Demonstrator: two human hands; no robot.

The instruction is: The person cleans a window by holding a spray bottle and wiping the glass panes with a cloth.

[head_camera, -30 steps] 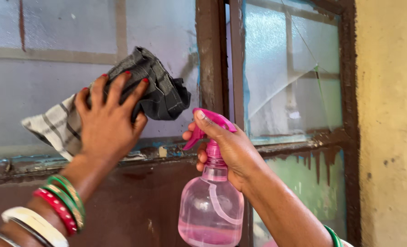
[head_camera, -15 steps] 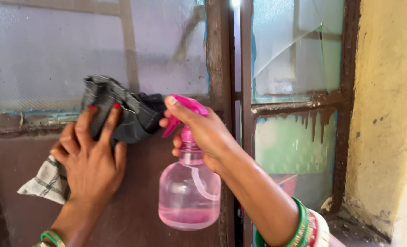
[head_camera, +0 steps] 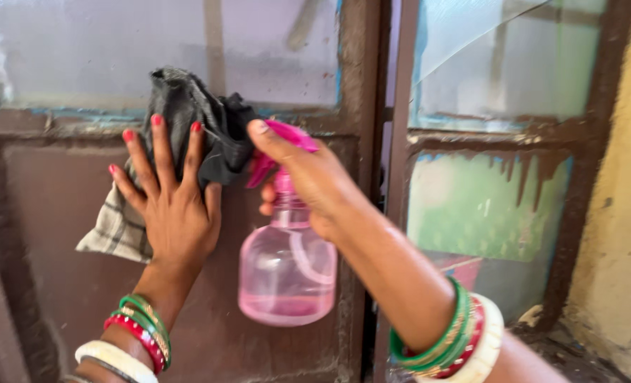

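two hands work at a brown window frame [head_camera: 361,85]. left hand [head_camera: 173,206] lies flat with fingers spread wide, pressing a dark cloth [head_camera: 195,128] against the brown panel [head_camera: 53,213] just below the frosted pane [head_camera: 102,50]; the cloth bunches above the fingertips, its checked end hanging beside the palm. right hand [head_camera: 315,188] is wrapped around the neck of a pink spray bottle [head_camera: 287,273], forefinger over the top.
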